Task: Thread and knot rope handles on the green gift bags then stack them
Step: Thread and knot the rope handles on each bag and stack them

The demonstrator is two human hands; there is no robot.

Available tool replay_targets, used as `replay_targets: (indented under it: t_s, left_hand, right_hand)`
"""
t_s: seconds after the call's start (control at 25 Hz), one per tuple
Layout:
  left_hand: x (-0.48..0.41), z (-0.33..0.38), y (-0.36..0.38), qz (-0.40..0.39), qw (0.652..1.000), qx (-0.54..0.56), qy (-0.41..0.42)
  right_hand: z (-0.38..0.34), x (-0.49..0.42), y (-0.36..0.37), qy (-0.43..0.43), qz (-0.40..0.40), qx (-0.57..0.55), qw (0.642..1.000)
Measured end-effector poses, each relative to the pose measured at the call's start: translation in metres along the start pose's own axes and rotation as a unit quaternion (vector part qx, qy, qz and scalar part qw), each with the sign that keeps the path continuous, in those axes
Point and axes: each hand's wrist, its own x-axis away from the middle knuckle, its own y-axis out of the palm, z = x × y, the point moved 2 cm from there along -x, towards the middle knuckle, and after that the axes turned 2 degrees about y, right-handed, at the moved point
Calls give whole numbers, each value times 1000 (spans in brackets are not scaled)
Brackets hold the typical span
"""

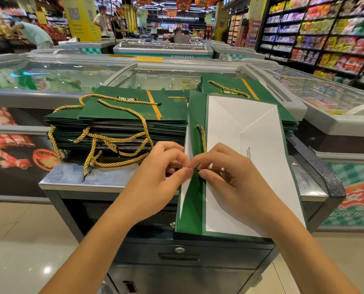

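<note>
Bright overhead store lighting; glare on freezer lids (166, 77); wide-angle edge distortion.

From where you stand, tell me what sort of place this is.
A supermarket, most likely: glass-topped chest freezers ahead, shelves of packaged snacks on the right, shoppers in the aisles.

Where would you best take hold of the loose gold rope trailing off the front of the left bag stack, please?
Pinch the rope just above its dark tip, which lies free on the steel counter, and come from above and the front. Higher up it tangles with the other handles.
</note>
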Motion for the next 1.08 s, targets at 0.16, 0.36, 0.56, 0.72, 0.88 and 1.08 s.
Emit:
replay_targets:
  t_s: [0.16,0.36,0.56,0.72,0.88,1.08]
  left_hand:
    - [-3,-2,-12,17,979,182,-90]
    - [-9,2,-20,41,918,354,-176]
    - [-13,2,-16,31,960,216,-174]
    - [-19,5,-14,5,961,186,-205]
    - [-24,3,-15,-15,957,183,-223]
    - [-21,0,-16,-2,957,199,-213]
  right_hand:
    - [2,1,0,-1,10,13,1000]
    - [0,5,-3,24,26,-52,998]
    - [-1,3,-5,36,95,-137,985]
    - [8,-1,-10,101,198,-153,963]
    - [0,-9,-8,127,130,22,983]
    - [-20,-25,-12,190,-43,191,962]
